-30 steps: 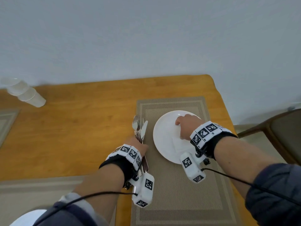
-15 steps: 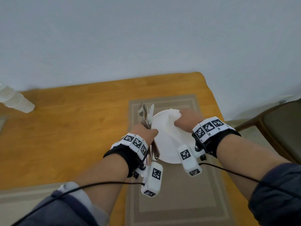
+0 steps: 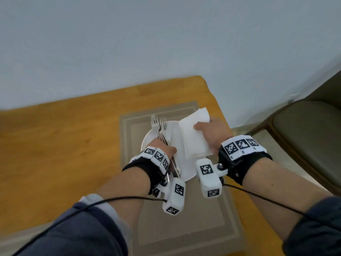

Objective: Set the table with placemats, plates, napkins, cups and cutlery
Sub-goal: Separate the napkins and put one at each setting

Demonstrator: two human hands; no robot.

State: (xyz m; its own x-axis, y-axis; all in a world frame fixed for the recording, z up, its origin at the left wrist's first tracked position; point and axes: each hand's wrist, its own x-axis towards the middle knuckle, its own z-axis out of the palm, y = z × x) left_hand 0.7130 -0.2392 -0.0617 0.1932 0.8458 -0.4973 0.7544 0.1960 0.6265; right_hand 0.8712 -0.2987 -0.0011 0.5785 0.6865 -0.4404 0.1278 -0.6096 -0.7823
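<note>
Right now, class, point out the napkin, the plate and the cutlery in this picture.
napkin (image 3: 192,135): head view, middle of the white sheet.
plate (image 3: 187,168): head view, bare lower part near its rim.
cutlery (image 3: 162,124): head view, fork tines at the far end of the bundle.

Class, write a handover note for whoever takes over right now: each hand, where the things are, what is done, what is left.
Left hand grips the cutlery, tines away, over the plate's left side.
Right hand holds the napkin over the plate's right side.
Done: placemat on the table, plate on it.
Left: lay down napkin and cutlery; add a cup, none in view.
</note>
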